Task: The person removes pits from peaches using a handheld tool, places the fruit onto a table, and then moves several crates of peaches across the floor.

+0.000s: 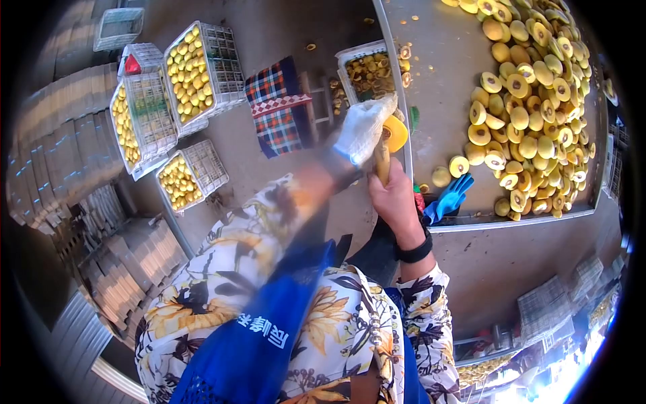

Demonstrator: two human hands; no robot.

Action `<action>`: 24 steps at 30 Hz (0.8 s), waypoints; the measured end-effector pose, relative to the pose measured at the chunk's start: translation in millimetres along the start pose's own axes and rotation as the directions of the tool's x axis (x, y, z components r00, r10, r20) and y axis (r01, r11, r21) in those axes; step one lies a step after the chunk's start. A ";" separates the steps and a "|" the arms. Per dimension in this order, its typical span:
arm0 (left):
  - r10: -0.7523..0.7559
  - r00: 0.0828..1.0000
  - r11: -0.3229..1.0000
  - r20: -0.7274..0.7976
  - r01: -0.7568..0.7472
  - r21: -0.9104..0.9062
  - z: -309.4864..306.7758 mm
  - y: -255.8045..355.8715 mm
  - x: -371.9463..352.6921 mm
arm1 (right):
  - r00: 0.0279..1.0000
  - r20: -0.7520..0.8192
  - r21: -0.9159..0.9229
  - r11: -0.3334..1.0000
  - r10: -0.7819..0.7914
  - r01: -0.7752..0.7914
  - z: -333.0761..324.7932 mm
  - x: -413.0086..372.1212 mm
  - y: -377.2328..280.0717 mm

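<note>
1. The left hand (363, 128), in a white glove, is closed around a yellow fruit (396, 133) right at the long edge of the tabletop (437, 67), close to its near corner.
2. The right hand (393, 198) is bare, with a black band (415, 252) at the wrist, and is clamped on a wooden handle (381, 165) that points up into the fruit. The working end of the tool is hidden.
3. The two hands are close together, the right just below the left.
4. A large pile of halved fruit (531, 101) covers the far side of the tabletop and runs down to its near edge.
5. A blue glove (449, 196) lies at the near corner, just beside the right hand.
6. Off the tabletop, a white tray of fruit scraps (369, 73) sits beside the long edge, next to a plaid cushion (279, 104).
7. Further out on the floor stand white crates (195, 67) holding whole yellow fruit.
</note>
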State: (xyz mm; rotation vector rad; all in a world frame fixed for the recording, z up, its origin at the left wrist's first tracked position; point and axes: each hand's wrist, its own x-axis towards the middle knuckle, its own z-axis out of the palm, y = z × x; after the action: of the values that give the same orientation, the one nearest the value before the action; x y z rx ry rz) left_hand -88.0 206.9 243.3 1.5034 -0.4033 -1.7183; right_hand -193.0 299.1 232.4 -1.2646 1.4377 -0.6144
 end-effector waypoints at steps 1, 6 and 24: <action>-0.025 1.000 1.000 0.000 0.025 -0.001 -2.3 0.7 0.3 | 1.000 0.014 0.040 0.999 -0.002 0.001 4.4 2.0 5.6; -0.071 0.997 0.996 0.002 0.071 0.059 -17.3 1.7 6.9 | 0.912 0.311 0.170 0.928 0.267 -0.330 -6.2 15.7 -9.9; -0.159 0.985 0.983 -0.062 0.152 -0.105 -52.1 4.0 3.1 | 0.730 0.545 0.446 0.595 0.413 -0.669 29.4 14.4 -34.9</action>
State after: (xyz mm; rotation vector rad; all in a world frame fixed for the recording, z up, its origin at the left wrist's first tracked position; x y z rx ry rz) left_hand -37.8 215.6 231.4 1.5512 -0.1632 -1.7728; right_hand -151.1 282.8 249.1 -0.3199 1.0609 -0.3188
